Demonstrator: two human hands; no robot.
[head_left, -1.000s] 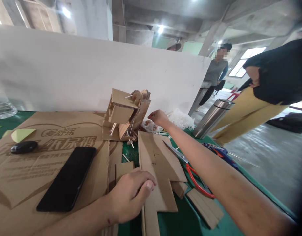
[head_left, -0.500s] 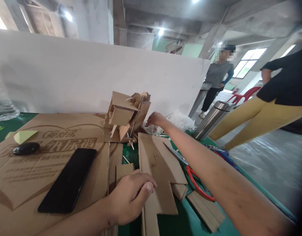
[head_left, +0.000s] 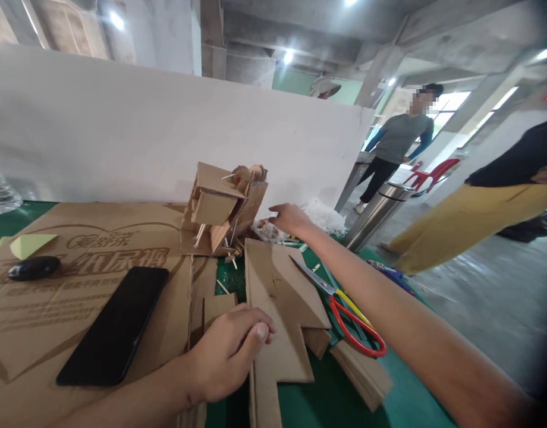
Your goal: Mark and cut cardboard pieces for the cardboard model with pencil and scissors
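Fingers of the right hand (head_left: 291, 219) spread loose just right of the cardboard model (head_left: 222, 209), gripping nothing; left hand (head_left: 229, 351) curls, pressing the cut cardboard sheet (head_left: 277, 303) in front of the model.

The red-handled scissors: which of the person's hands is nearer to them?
Left. The left hand rests just left of the scissors; the right hand reaches farther back, beyond the blades.

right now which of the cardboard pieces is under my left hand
The left hand rests on the tall cut-out cardboard piece beside the red-handled scissors, not on the big printed sheet that bears the black phone.
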